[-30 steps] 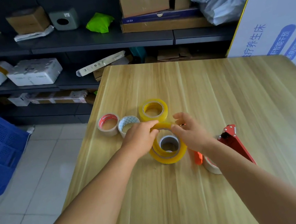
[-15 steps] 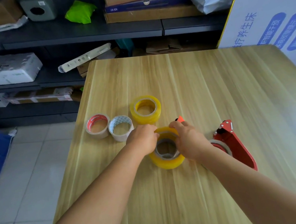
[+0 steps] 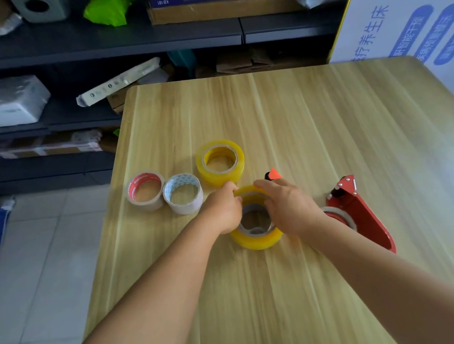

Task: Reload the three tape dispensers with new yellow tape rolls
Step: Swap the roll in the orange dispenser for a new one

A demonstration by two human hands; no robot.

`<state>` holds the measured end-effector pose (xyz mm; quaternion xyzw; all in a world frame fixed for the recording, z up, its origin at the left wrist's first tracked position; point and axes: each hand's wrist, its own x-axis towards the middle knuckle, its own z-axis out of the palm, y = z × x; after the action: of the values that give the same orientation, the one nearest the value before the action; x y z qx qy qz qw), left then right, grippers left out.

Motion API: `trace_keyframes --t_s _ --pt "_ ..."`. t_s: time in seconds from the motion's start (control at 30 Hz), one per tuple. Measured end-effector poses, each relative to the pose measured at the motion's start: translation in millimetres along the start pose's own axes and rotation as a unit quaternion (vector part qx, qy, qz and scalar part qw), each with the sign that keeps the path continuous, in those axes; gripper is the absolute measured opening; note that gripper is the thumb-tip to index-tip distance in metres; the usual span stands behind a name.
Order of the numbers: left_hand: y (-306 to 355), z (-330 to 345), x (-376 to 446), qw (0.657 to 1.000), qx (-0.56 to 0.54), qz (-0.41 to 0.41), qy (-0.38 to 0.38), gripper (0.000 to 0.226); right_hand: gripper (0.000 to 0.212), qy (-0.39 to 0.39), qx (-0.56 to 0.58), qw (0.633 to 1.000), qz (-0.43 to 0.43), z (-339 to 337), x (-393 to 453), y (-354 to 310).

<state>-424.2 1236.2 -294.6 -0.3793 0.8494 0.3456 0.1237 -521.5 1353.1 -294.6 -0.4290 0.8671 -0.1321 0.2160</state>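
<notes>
Both hands clamp one yellow tape roll [image 3: 257, 238] from either side: the left hand [image 3: 224, 212] curls over its left rim and the right hand [image 3: 288, 206] over its right, probably steadying it to seat on an orange dispenser [image 3: 272, 173] whose tip shows just beyond the right fingers. A spare yellow roll [image 3: 220, 162] lies just beyond the left hand, and a red dispenser [image 3: 357, 211] right of the right wrist.

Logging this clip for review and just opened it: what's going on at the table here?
A person has both hands on a yellow tape roll on the wooden table: the left hand grips its near-left rim, the right hand its right side. An orange part pokes out behind the roll. A second yellow roll and two nearly empty cores lie to the left; a red dispenser lies to the right.
</notes>
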Motion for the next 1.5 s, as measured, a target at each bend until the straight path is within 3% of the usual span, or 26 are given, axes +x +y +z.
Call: trace_keyframes --t_s 0.3,0.47,0.57,0.9,1.27,1.33,1.43,1.5 --pt "-3 14 0 0.986 -0.143 -0.043 -0.074 0.034 0.067 -0.003 0.001 1.0 0.014 0 -21 2" --pt "-2 17 -1 0.983 -0.16 -0.044 -0.075 0.043 0.117 -0.079 -0.018 0.997 0.004 0 -34 10" --pt "-1 18 0 0.983 -0.165 -0.04 -0.066 0.045 0.132 -0.093 -0.055 0.994 0.011 2 -34 12" --pt "-5 24 10 0.98 -0.173 -0.079 -0.056 0.046 0.128 -0.107 -0.074 0.991 0.01 9 -18 14" --pt "-18 37 13 0.981 -0.165 -0.096 0.034 0.036 0.121 -0.091 -0.166 0.982 -0.006 24 -11 9" --pt "-19 39 9 0.98 -0.17 -0.092 0.043 0.028 0.108 -0.065 -0.175 0.982 -0.02 27 -16 3" --pt "-25 45 1 0.978 -0.182 -0.094 0.027 0.035 0.08 -0.033 -0.177 0.983 -0.041 40 -26 -6" --pt "-28 46 -3 0.973 -0.203 -0.105 0.022 0.037 0.074 -0.028 -0.17 0.984 -0.035 48 -29 -9"
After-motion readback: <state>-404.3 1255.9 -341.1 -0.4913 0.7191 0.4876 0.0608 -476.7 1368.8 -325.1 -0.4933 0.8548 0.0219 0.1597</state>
